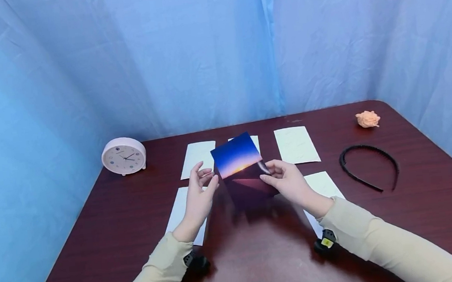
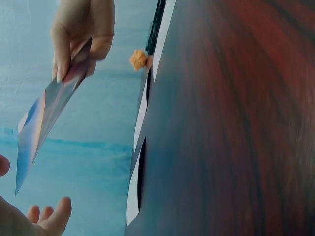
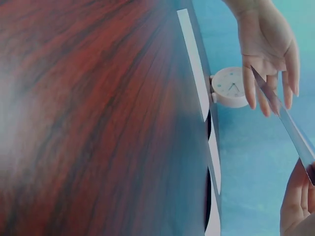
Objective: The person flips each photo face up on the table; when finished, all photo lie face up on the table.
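Sleeves point(image 1: 413, 248) nearest. Right hand point(image 1: 291, 181) pinches photo point(image 1: 242, 173) by its edge, above counter point(image 1: 256, 257). Left hand point(image 1: 199, 197) just beside it, fingers loosely spread, holding nothing. Judged progress: five visible white cards point(image 1: 297, 146) down, photo not yet.

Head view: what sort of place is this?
Perhaps a makeshift filming or test area: blue curtains hang behind a dark table, where white sheets lie spaced out and a clock stands.
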Available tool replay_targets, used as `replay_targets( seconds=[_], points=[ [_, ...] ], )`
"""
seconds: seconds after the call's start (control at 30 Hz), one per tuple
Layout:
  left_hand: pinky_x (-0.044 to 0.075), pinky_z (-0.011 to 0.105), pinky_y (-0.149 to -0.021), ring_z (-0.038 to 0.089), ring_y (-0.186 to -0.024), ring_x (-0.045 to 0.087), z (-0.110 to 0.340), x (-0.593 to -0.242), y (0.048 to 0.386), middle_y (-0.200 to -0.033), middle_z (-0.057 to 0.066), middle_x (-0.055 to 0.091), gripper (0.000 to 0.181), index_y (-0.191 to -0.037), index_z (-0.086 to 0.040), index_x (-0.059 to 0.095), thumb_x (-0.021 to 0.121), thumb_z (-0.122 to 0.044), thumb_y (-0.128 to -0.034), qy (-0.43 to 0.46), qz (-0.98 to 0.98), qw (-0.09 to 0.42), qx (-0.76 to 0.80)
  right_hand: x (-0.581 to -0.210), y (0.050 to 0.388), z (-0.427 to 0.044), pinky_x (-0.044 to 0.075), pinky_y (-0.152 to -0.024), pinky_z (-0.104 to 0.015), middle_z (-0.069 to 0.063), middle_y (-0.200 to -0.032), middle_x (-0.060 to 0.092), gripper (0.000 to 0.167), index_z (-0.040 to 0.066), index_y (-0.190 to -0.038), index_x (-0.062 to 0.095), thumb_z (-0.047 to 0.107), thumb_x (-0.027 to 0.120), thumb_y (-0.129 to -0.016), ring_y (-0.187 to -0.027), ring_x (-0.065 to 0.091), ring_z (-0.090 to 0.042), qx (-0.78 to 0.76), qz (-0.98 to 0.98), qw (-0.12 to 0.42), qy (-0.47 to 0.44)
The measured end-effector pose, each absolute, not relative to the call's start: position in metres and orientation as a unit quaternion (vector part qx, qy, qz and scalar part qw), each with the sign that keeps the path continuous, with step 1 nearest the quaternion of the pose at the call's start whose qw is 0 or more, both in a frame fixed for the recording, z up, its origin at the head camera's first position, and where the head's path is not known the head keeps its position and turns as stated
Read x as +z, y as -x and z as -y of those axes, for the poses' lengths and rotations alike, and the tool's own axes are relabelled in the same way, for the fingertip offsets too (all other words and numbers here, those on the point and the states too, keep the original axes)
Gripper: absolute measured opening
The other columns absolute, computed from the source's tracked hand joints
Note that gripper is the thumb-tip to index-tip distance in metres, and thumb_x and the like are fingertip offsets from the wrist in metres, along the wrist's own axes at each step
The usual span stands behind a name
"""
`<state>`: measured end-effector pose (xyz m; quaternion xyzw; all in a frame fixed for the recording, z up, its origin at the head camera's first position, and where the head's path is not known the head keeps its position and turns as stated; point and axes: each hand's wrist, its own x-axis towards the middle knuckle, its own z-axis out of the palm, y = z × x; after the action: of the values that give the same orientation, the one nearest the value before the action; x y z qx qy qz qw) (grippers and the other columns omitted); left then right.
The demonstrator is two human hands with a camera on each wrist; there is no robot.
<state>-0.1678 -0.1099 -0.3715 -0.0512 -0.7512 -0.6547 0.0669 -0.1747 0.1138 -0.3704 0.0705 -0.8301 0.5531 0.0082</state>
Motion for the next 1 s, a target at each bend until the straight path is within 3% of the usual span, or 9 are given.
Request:
replay_targets(
  seconds=[0.13, 0.2, 0.3, 0.47, 0.67, 0.93, 1.0],
  points=[
    [0.05, 0.042, -0.093, 0.035, -0.12, 0.051, 0.104, -0.372, 0.168, -0.124, 0.025, 0.048, 0.053, -0.144, 0.001, 0.025, 0.049, -0.006, -0.0973, 0.063, 0.741, 0.038, -0.668, -0.368, 0.173, -0.112, 0.049, -0.093, -0.039, -0.018, -0.099, 0.063, 0.028, -0.005, -0.114, 0.059, 0.009, 0.063, -0.09, -0.095, 0.061, -0.025, 0.563, 0.825, 0.02, -0.048],
    [0.05, 0.042, -0.093, 0.034, -0.119, 0.052, 0.101, -0.371, 0.169, -0.123, 0.024, 0.049, 0.05, -0.144, 0.001, 0.027, 0.047, -0.008, -0.0988, 0.065, 0.746, 0.032, -0.662, -0.367, 0.173, -0.111, 0.049, -0.094, -0.038, -0.018, -0.1, 0.063, 0.029, -0.005, -0.114, 0.059, 0.009, 0.063, -0.09, -0.096, 0.06, -0.024, 0.57, 0.82, 0.025, -0.041],
    [0.052, 0.038, -0.09, 0.028, -0.115, 0.055, 0.097, -0.368, 0.172, -0.122, 0.02, 0.051, 0.048, -0.144, -0.002, 0.031, 0.046, -0.011, -0.0997, 0.054, 0.752, 0.028, -0.657, -0.367, 0.174, -0.108, 0.049, -0.088, -0.025, -0.016, -0.099, 0.063, 0.027, -0.006, -0.113, 0.06, 0.008, 0.063, -0.09, -0.09, 0.059, -0.015, 0.581, 0.812, 0.031, -0.038],
    [0.048, 0.02, -0.071, 0.012, -0.089, 0.056, 0.092, -0.367, 0.175, -0.109, 0.012, 0.054, 0.048, -0.142, -0.006, 0.037, 0.052, -0.007, -0.0961, 0.037, 0.75, 0.042, -0.659, -0.369, 0.174, -0.105, 0.046, -0.076, -0.01, -0.014, -0.094, 0.064, 0.024, -0.005, -0.109, 0.061, 0.006, 0.064, -0.089, -0.081, 0.057, -0.005, 0.595, 0.801, 0.035, -0.043],
    [0.043, 0.015, -0.062, 0.006, -0.067, 0.051, 0.092, -0.371, 0.178, -0.091, 0.005, 0.055, 0.05, -0.138, -0.005, 0.042, 0.057, -0.001, -0.0913, 0.039, 0.751, 0.07, -0.656, -0.372, 0.174, -0.105, 0.046, -0.073, -0.012, -0.015, -0.093, 0.064, 0.023, -0.004, -0.109, 0.061, 0.007, 0.064, -0.089, -0.081, 0.058, -0.01, 0.599, 0.799, 0.023, -0.041],
    [0.043, 0.013, -0.063, 0.001, -0.064, 0.053, 0.097, -0.373, 0.18, -0.086, 0.008, 0.057, 0.05, -0.136, -0.001, 0.045, 0.058, 0.006, -0.0881, 0.044, 0.753, 0.072, -0.652, -0.372, 0.178, -0.113, 0.051, -0.063, -0.019, -0.008, -0.093, 0.06, 0.037, -0.003, -0.122, 0.05, 0.011, 0.063, -0.09, -0.072, 0.057, -0.004, 0.634, 0.772, -0.022, -0.05],
    [0.044, 0.013, -0.064, 0.001, -0.064, 0.053, 0.099, -0.372, 0.18, -0.087, 0.011, 0.058, 0.051, -0.136, -0.001, 0.045, 0.059, 0.006, -0.0881, 0.05, 0.757, 0.068, -0.648, -0.371, 0.18, -0.116, 0.054, -0.066, -0.021, -0.004, -0.091, 0.058, 0.038, -0.003, -0.124, 0.048, 0.011, 0.062, -0.091, -0.072, 0.058, -0.002, 0.643, 0.763, -0.028, -0.056]
  ],
)
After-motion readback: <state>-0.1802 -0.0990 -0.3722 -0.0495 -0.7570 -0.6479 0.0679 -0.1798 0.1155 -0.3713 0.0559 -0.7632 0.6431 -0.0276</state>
